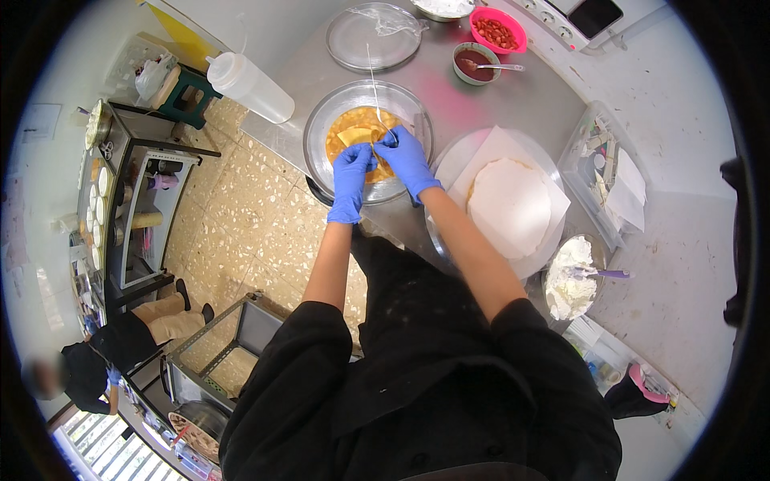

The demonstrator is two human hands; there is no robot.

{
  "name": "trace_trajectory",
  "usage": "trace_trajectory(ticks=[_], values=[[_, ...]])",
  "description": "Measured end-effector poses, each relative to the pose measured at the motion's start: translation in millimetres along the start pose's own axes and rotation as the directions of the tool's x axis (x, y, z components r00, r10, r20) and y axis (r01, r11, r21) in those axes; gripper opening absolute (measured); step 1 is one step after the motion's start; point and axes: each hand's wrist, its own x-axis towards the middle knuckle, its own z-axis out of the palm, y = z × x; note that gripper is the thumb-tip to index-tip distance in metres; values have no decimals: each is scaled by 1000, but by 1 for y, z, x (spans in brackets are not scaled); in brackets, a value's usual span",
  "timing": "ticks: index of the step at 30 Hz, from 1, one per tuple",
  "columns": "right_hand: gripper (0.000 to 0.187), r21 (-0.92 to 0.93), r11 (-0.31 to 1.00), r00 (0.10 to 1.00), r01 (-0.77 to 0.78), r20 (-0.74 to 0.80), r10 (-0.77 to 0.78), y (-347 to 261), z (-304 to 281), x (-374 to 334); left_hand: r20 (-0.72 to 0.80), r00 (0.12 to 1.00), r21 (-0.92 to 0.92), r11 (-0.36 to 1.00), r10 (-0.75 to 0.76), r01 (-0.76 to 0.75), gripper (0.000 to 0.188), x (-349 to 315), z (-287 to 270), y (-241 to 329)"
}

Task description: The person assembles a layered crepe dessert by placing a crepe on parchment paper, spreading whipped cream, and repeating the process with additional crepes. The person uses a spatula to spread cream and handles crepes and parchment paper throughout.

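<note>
Both my hands wear blue gloves and meet over a round metal tray (314, 140). On the tray lies a flat, mottled orange-yellow round like a crepe (346, 122), with a paler yellow folded piece (358, 136) at its middle. My left hand (350, 176) has its fingers pinched together at the folded piece; what is between them is hidden. Close beside it, my right hand (405, 158) is closed with a thin white string (374, 84) at its fingertips. The string trails away over the tray's far rim.
Right of the tray, a pale round sheet (513, 200) lies on white paper over a round plate. Around the steel table stand a squeeze bottle (250, 86), a second metal tray (353, 48), a sauce bowl (472, 68), a pink strawberry bowl (497, 32) and a cream bowl (571, 280).
</note>
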Motion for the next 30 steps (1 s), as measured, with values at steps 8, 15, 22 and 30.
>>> trace_trajectory(ticks=[8, 15, 22, 30], values=[[26, 18, 999, 996, -28, -90, 29, 1, 5, -1, 45, 997, 12, 998, 55, -56, 16, 0, 0, -1], [23, 32, 998, 987, -52, -151, 56, 9, 10, 2, -35, 999, 12, 1000, 14, -13, 13, -3, 6, 1], [21, 284, 956, 987, -74, -118, 112, 22, 13, 7, -31, 996, -138, 988, -79, 74, 14, 1, 2, -6], [28, 91, 987, 990, -132, -35, 135, 29, 16, 7, 9, 999, -15, 999, -41, 41, 22, -7, 4, -1]])
